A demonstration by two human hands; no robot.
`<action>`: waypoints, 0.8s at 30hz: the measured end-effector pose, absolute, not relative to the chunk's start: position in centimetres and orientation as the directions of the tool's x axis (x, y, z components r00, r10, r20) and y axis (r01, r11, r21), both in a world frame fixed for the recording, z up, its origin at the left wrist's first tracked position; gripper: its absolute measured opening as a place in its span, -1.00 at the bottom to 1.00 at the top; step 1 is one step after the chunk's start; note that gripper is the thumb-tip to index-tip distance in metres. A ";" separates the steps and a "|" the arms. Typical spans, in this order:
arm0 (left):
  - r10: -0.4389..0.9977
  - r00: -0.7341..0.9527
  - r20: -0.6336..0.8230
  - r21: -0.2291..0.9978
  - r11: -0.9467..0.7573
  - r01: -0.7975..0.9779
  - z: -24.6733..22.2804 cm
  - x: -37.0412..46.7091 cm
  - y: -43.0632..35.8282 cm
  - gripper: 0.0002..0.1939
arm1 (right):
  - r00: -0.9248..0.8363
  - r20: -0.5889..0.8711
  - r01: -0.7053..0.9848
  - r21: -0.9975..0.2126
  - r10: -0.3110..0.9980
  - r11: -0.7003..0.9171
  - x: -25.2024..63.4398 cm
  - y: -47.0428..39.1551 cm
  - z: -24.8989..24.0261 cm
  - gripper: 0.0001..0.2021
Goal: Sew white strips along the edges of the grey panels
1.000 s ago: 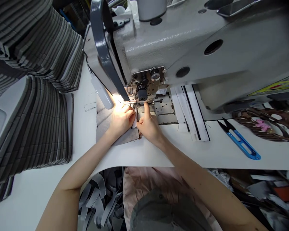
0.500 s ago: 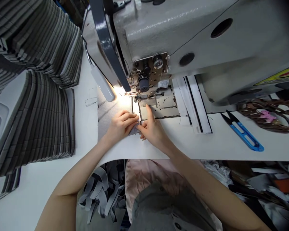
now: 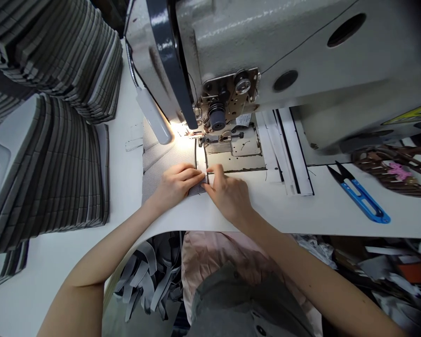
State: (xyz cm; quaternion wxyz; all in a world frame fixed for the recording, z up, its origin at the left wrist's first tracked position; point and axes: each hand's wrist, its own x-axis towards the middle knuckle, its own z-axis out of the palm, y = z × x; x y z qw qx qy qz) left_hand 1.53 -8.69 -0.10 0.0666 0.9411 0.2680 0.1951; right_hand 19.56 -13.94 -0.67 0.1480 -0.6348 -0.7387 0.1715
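A grey quilted fabric panel (image 3: 154, 164) lies on the table under the lit needle area of the sewing machine (image 3: 217, 114). A narrow white strip (image 3: 201, 159) runs along the panel's right edge up to the presser foot. My left hand (image 3: 177, 183) rests on the panel's lower right part, fingers closed together and gripping its edge by the strip. Close beside it, my right hand (image 3: 229, 193) pinches the near end of that edge between thumb and index finger. The other right fingers are curled, partly hidden.
Tall stacks of grey padded pieces (image 3: 63, 173) stand at the left. White strips with black edges (image 3: 291, 154) lie right of the needle plate. Farther right are blue thread snips (image 3: 361, 194) and a brown basket-like item (image 3: 389, 171). Grey strips (image 3: 150, 276) hang below the table edge.
My right index finger, stretched out toward the machine before, has bent down to the strip edge and meets the thumb. My left hand stays on the panel. The view has shifted slightly.
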 end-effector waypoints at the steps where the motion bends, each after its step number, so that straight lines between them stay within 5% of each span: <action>1: 0.524 0.781 0.341 0.227 -0.852 0.472 -0.2 1.5 -8.7 -0.67 | -0.210 0.077 0.892 -0.393 0.975 0.223 19.7 -14.4 -0.9 -0.89; 7: 0.482 0.776 0.406 0.196 -0.876 0.441 -0.6 1.3 -8.4 -0.65 | -0.403 0.398 0.840 -0.197 0.824 0.505 20.5 -15.8 -2.4 -0.69; 24: 0.521 0.750 0.408 0.196 -0.852 0.485 -1.6 1.4 -4.7 -0.68 | -0.456 0.120 0.854 -0.219 0.882 0.472 21.2 -12.8 -1.5 -0.51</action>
